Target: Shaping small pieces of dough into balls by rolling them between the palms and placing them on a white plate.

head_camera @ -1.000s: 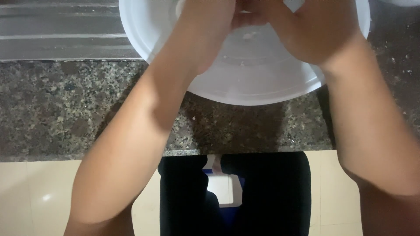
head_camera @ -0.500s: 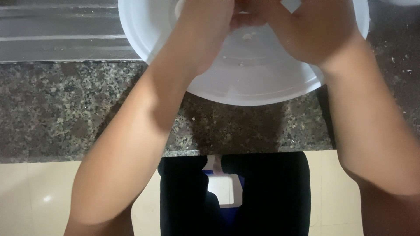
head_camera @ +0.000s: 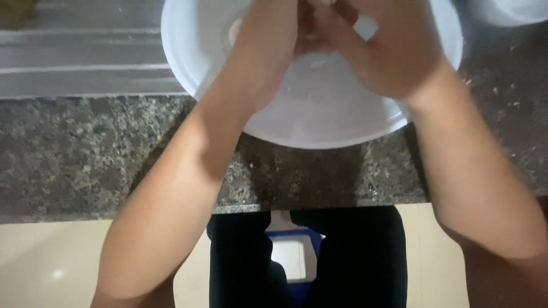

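Observation:
A large white bowl [head_camera: 319, 137] stands on a speckled granite counter [head_camera: 85, 154], its rim close to the counter's front edge. My left hand [head_camera: 268, 51] and my right hand [head_camera: 394, 51] meet over the inside of the bowl, fingers pressed together near the top of the view. The fingertips are partly cut off and blurred, so what lies between them is hidden. A small pale patch [head_camera: 365, 25] shows by my right fingers. Both forearms reach in from the bottom corners.
A ridged metal draining surface [head_camera: 80, 63] lies left of the bowl. Part of another white vessel [head_camera: 514, 11] shows at the top right. Below the counter edge are my dark trousers [head_camera: 365, 262], a blue and white object [head_camera: 291, 256] and the pale tiled floor [head_camera: 45, 262].
The bowl and hands sit slightly lower in the view. The hands stay joined over the bowl with only small finger movement.

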